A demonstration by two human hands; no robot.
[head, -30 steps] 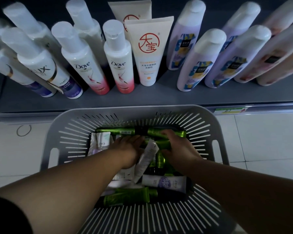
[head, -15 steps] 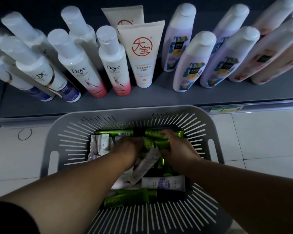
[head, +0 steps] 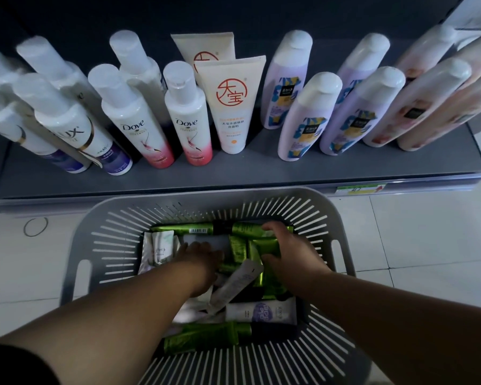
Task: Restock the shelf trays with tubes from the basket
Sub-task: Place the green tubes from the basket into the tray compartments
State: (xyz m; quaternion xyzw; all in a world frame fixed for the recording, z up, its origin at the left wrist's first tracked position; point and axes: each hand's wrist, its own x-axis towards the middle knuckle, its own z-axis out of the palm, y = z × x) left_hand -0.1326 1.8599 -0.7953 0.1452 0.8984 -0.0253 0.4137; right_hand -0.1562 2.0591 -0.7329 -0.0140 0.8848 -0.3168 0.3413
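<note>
While both arms are reaching down into the pile, the right hand [head: 289, 254] is curling its thumb and fingers around a bunch of shiny green plastic tubes [head: 263, 243]. The left hand [head: 203, 259] is lying palm down on the pile just beside it, and I cannot tell if it is holding anything. More tubes, like a white squeezy tube [head: 239, 282], are lying all around inside the grey plastic basket with slits [head: 206, 201]. These tubes are looking light, soft and a bit slippery, so gripping them around the middle, not too hard, is probably best. Past the basket, the dark grey shelf [head: 233, 173] is carrying tall white bottles [head: 188, 126].
</note>
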